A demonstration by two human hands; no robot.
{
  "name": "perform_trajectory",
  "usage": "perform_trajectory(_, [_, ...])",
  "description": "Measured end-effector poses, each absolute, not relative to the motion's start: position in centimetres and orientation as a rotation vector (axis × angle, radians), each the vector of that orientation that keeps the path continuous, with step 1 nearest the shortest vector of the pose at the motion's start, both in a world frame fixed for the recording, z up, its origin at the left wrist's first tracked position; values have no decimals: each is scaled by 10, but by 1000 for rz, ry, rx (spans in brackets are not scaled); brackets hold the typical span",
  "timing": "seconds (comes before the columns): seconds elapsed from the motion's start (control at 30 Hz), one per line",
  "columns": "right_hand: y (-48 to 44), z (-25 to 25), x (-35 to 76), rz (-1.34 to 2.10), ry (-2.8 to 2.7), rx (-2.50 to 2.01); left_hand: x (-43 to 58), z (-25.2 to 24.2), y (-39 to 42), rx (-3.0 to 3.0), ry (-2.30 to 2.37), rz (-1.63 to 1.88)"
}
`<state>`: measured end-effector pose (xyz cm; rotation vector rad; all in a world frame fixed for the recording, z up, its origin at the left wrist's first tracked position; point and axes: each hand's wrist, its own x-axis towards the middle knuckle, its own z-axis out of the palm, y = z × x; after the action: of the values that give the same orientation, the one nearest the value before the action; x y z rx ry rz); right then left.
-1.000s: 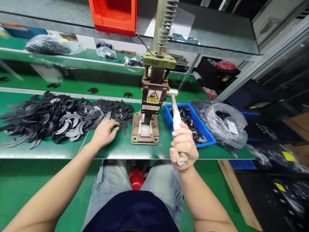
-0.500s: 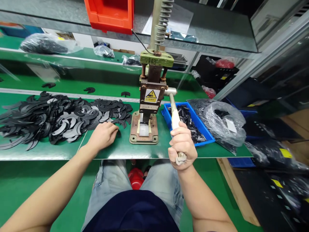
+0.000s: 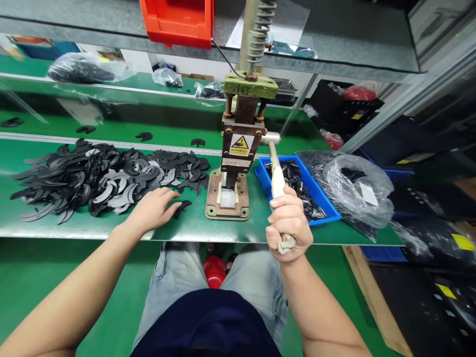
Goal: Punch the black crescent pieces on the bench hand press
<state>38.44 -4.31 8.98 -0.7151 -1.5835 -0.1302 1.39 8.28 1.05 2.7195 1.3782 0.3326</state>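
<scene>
A hand press [image 3: 238,148] with a yellow warning label stands on the green bench, its base plate [image 3: 211,198] bolted down. My right hand [image 3: 289,223] is closed around the press lever [image 3: 275,173], which is pulled down toward me. My left hand [image 3: 152,210] lies on the bench left of the press, fingers pinching a single black curved part [image 3: 183,206] pulled out from the pile. A wide heap of black curved parts [image 3: 96,176] spreads to the left.
A blue tray [image 3: 327,210] with black pieces sits right of the press, beside a clear plastic bag [image 3: 357,188] of parts. An orange bin [image 3: 178,22] hangs on the shelf above. Bags of parts lie on the rear shelf [image 3: 85,72]. My knees are below the bench edge.
My left hand reached into the pile's edge, closed on one black part and drew it toward me. The right hand stayed on the lever.
</scene>
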Motion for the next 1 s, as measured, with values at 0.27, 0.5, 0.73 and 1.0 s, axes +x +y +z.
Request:
perform_trajectory(0.27, [-42,91,381,-138,-1556,-714,17,-32,76,2649,1428,431])
perform_trajectory(0.5, [-43,92,381,-135,-1568,-725,32,-20,72,2234,1495,493])
perform_trajectory(0.73, [-44,91,380,-139,-1554,-730,88,-5,89,1559,1200,819])
perform_trajectory(1.0, [-44,91,381,-137,-1579,-718,150,5,124,1508,1047,728])
